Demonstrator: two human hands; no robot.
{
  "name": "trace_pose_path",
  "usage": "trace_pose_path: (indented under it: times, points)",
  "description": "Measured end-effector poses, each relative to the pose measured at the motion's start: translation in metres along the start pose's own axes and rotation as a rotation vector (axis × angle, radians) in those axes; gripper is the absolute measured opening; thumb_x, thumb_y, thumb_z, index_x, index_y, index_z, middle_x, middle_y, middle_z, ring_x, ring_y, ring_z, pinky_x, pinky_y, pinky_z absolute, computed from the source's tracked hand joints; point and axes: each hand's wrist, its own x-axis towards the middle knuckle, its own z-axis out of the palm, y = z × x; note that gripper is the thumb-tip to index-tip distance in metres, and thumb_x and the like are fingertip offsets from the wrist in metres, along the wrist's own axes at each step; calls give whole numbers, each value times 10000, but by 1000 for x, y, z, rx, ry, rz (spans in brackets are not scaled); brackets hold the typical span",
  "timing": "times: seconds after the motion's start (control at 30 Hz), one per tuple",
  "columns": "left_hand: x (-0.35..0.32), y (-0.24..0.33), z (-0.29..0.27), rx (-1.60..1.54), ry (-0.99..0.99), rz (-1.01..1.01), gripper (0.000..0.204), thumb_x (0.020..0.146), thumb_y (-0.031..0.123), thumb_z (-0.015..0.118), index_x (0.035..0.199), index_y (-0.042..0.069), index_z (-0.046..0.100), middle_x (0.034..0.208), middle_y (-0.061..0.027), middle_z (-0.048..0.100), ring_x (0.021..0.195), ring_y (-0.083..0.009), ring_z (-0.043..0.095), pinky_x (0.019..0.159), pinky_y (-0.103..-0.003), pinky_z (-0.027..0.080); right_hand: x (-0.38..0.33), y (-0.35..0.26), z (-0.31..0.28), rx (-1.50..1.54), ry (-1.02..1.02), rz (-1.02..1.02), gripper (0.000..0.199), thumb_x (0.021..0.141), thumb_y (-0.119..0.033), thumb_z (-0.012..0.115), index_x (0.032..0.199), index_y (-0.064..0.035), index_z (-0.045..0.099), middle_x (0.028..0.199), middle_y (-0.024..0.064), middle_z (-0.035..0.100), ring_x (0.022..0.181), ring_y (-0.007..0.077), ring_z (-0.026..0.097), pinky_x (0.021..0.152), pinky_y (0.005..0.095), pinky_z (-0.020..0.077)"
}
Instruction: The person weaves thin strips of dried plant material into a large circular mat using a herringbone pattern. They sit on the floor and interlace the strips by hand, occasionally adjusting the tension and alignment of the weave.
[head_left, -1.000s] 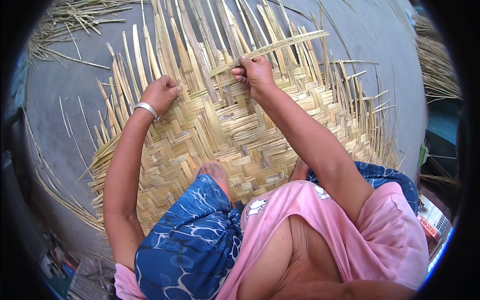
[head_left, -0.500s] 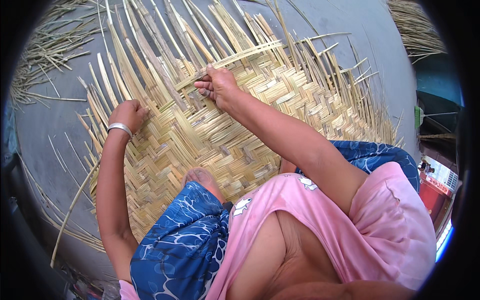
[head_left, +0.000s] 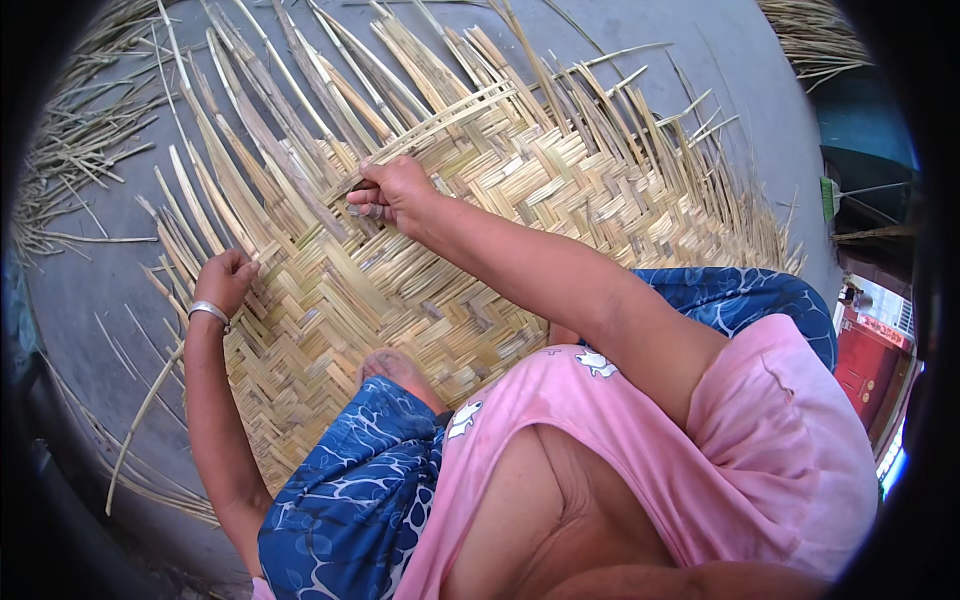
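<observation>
A half-woven mat [head_left: 350, 300] of pale, flat plant strips lies beneath my hands, its far side a fringe of long unwoven strips [head_left: 265, 130]. My right hand [head_left: 398, 192], a ring on one finger, is closed in a pinch on a strip at the edge of the weave. Beyond it a long crosswise strip [head_left: 450, 113] runs to the upper right over the fringe. At the mat's left border my left hand [head_left: 225, 282], with a silvery bracelet on the wrist, has thumb and finger pinched together. What those fingertips hold is too small to make out.
My bare foot [head_left: 395, 375] rests on the mat's near part. Loose strips are heaped on the grey floor [head_left: 100, 300] at the far left, and another bundle [head_left: 815, 35] lies at the far right. A thick stalk [head_left: 145, 425] sticks out at the left.
The view has shifted, so the mat sits a little lower and further left. My left hand has moved slightly down along the mat's left border; my right hand still pinches at the woven edge.
</observation>
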Motion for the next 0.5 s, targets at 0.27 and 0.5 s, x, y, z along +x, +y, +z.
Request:
trace_pose_path:
  times: [0.27,0.5]
  points:
    - [-4,0,6,-26,26,-38,206,807,188,630,722,5,583,576,-44,525,537,-125,463,541,-292,414,-6,-7,3,34,24,41,282,940,-262,441,1011,10,424,918,153,534,750,227,640,490,310,513]
    - [10,9,29,-100,65,-10,229,822,238,615,768,16,601,621,-74,574,562,-158,525,557,-312,428,2,-5,-3,10,5,35,283,935,-235,462,1000,37,416,895,153,550,778,232,650,537,323,554]
